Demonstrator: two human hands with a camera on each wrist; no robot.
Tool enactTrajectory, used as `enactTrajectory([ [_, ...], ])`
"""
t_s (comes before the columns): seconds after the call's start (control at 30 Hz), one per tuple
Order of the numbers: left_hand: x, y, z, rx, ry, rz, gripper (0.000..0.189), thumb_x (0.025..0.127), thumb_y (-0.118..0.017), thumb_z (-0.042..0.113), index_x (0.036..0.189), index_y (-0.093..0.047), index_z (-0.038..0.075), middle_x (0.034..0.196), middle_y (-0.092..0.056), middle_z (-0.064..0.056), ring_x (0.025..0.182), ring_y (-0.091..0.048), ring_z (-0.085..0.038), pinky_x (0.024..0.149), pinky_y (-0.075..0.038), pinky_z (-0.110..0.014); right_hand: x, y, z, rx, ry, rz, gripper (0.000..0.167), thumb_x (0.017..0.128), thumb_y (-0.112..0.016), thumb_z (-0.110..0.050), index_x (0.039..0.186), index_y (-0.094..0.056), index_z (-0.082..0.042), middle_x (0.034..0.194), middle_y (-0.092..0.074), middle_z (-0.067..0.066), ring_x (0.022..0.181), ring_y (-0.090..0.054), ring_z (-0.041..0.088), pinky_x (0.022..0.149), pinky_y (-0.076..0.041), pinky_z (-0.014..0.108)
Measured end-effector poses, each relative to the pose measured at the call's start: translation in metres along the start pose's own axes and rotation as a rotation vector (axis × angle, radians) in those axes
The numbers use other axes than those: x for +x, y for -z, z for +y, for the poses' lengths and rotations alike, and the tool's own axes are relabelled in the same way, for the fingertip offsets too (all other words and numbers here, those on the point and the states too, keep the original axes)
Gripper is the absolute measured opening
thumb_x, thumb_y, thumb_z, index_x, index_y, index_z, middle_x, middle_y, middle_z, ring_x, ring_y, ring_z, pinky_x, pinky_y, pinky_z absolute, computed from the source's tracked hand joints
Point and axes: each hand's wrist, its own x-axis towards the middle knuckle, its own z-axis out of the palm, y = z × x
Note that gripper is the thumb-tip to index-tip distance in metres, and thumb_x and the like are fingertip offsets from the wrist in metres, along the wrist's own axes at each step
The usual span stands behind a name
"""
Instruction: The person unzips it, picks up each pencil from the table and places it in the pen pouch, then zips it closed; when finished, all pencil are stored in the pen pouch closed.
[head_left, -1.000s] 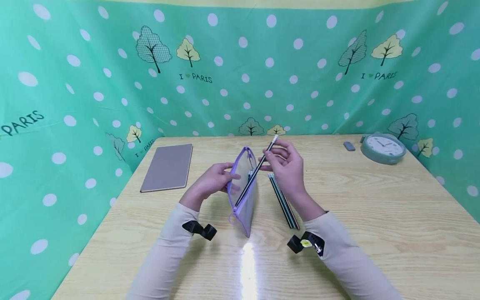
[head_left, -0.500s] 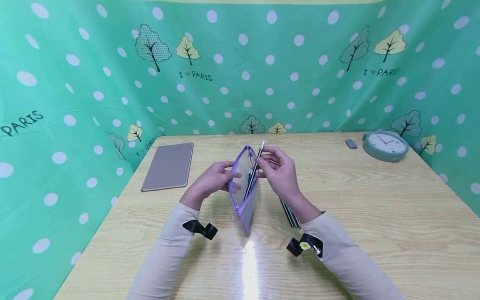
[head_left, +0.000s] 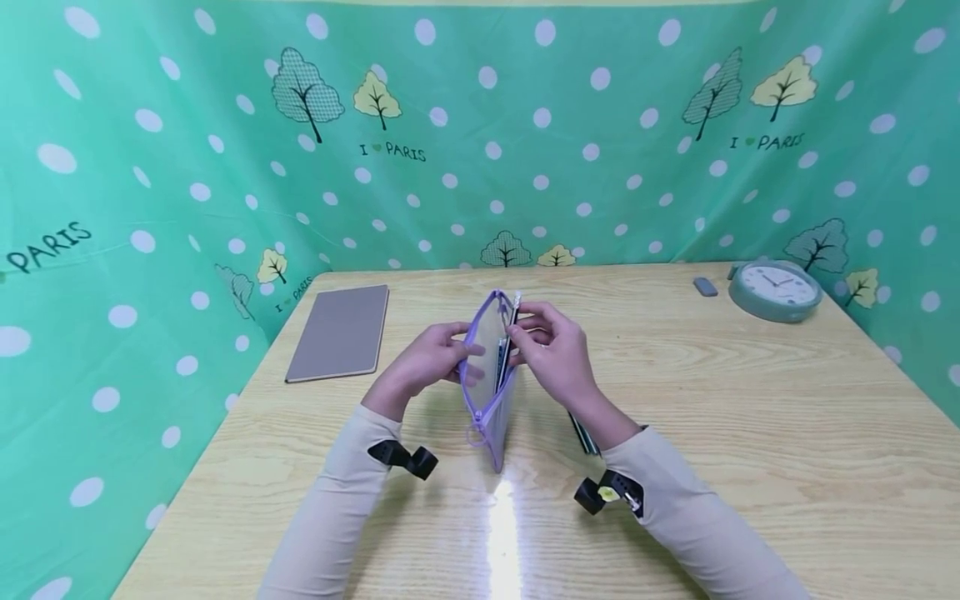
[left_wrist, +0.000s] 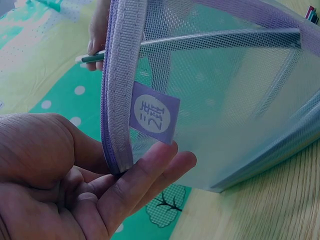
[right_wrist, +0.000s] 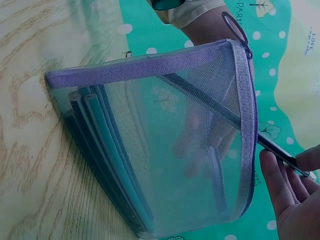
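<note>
Head view: the left hand [head_left: 431, 357] grips the mesh pouch [head_left: 495, 432] by its rim; beside it, the right hand [head_left: 557, 348] pinches a pencil [right_wrist: 273, 146], partly inserted. Enclosed pencils [right_wrist: 111, 150] appear done; loose pencils [head_left: 584, 435] below that hand seemingly remain.

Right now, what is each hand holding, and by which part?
The right hand pinches a pencil near its pale upper end; the left hand holds the mesh pouch by its purple zippered edge.

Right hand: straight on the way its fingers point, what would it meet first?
Most likely the pouch, at the rim where the pinched pencil enters; the gap left is hard to judge.
</note>
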Motion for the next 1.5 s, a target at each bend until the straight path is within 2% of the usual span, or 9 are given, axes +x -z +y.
enactTrajectory([
  [0.27, 0.000, 0.000, 0.001, 0.002, 0.002, -0.003, 0.050, 0.108, -0.043, 0.005, 0.155, -0.035, -0.009, 0.129, -0.065, -0.032, 0.090, -0.077, -0.031, 0.088, -0.064, -0.042, 0.000, 0.000, 0.002, -0.018, 0.014, -0.011, 0.033, 0.096, -0.065, 0.008, 0.128, -0.060, 0.013, 0.104, -0.068, 0.032, 0.072, -0.068, 0.008, 0.063, -0.065, 0.031],
  [0.5, 0.000, 0.000, 0.001, 0.011, 0.007, 0.005, 0.050, 0.108, -0.043, 0.005, 0.156, -0.034, -0.009, 0.132, -0.064, -0.031, 0.097, -0.076, -0.037, 0.089, -0.063, -0.042, -0.001, 0.001, 0.004, -0.123, 0.051, -0.036, 0.030, 0.095, -0.068, 0.004, 0.125, -0.063, 0.008, 0.103, -0.071, 0.026, 0.079, -0.072, 0.028, 0.065, -0.066, 0.034],
  [0.67, 0.001, 0.003, 0.001, 0.015, 0.004, 0.013, 0.050, 0.108, -0.043, 0.006, 0.156, -0.034, -0.008, 0.133, -0.064, -0.031, 0.091, -0.077, -0.031, 0.088, -0.064, -0.042, 0.002, 0.005, -0.005, -0.126, 0.064, -0.031, 0.027, 0.096, -0.067, 0.004, 0.122, -0.064, 0.011, 0.102, -0.071, 0.027, 0.085, -0.072, 0.041, 0.067, -0.066, 0.035],
  [0.87, 0.000, 0.006, -0.001, 0.015, 0.007, 0.035, 0.050, 0.108, -0.044, 0.005, 0.155, -0.035, -0.008, 0.132, -0.065, -0.030, 0.086, -0.077, -0.026, 0.085, -0.064, -0.040, 0.015, 0.027, -0.014, -0.208, -0.015, -0.044, 0.024, 0.099, -0.062, 0.000, 0.121, -0.065, 0.010, 0.102, -0.070, 0.027, 0.081, -0.074, 0.034, 0.069, -0.066, 0.030],
  [1.0, 0.001, 0.005, -0.002, 0.019, 0.001, 0.018, 0.051, 0.107, -0.044, 0.004, 0.155, -0.034, -0.009, 0.132, -0.065, -0.031, 0.088, -0.077, -0.028, 0.085, -0.064, -0.039, 0.030, 0.054, -0.002, -0.376, -0.126, -0.116, 0.026, 0.100, -0.061, -0.005, 0.121, -0.065, 0.009, 0.104, -0.071, 0.027, 0.083, -0.074, 0.037, 0.070, -0.066, 0.033],
  [1.1, 0.001, 0.005, -0.002, 0.025, 0.001, 0.022, 0.052, 0.107, -0.044, 0.005, 0.156, -0.034, -0.009, 0.132, -0.064, -0.030, 0.089, -0.078, -0.028, 0.085, -0.064, -0.039, 0.044, 0.067, 0.014, -0.586, -0.240, -0.307, 0.029, 0.101, -0.062, -0.007, 0.124, -0.063, 0.012, 0.103, -0.071, 0.026, 0.083, -0.073, 0.037, 0.068, -0.066, 0.033],
  [1.23, 0.000, 0.007, -0.003, 0.027, 0.009, 0.043, 0.051, 0.106, -0.045, 0.004, 0.154, -0.036, -0.009, 0.130, -0.066, -0.030, 0.087, -0.078, -0.027, 0.085, -0.064, -0.039, 0.057, 0.069, 0.039, -0.859, -0.343, -0.558, 0.030, 0.099, -0.066, -0.008, 0.121, -0.062, 0.012, 0.087, -0.071, 0.019, 0.068, -0.071, 0.024, 0.058, -0.063, 0.029],
  [1.37, -0.001, 0.005, -0.006, 0.025, 0.006, 0.030, 0.050, 0.107, -0.046, 0.004, 0.153, -0.036, -0.010, 0.124, -0.068, -0.031, 0.086, -0.078, -0.027, 0.085, -0.065, -0.039, 0.059, 0.067, 0.057, -0.988, -0.364, -0.576, 0.020, 0.095, -0.068, -0.006, 0.107, -0.067, 0.009, 0.069, -0.068, 0.011, 0.054, -0.066, 0.016, 0.051, -0.060, 0.025],
  [1.5, 0.001, 0.004, -0.006, 0.027, -0.006, 0.029, 0.049, 0.106, -0.046, 0.004, 0.153, -0.038, -0.010, 0.120, -0.070, -0.030, 0.085, -0.078, -0.027, 0.084, -0.065, -0.039, 0.055, 0.066, 0.063, -0.997, -0.368, -0.520, 0.007, 0.091, -0.065, 0.001, 0.088, -0.068, 0.006, 0.063, -0.068, 0.010, 0.050, -0.066, 0.016, 0.048, -0.060, 0.026],
])
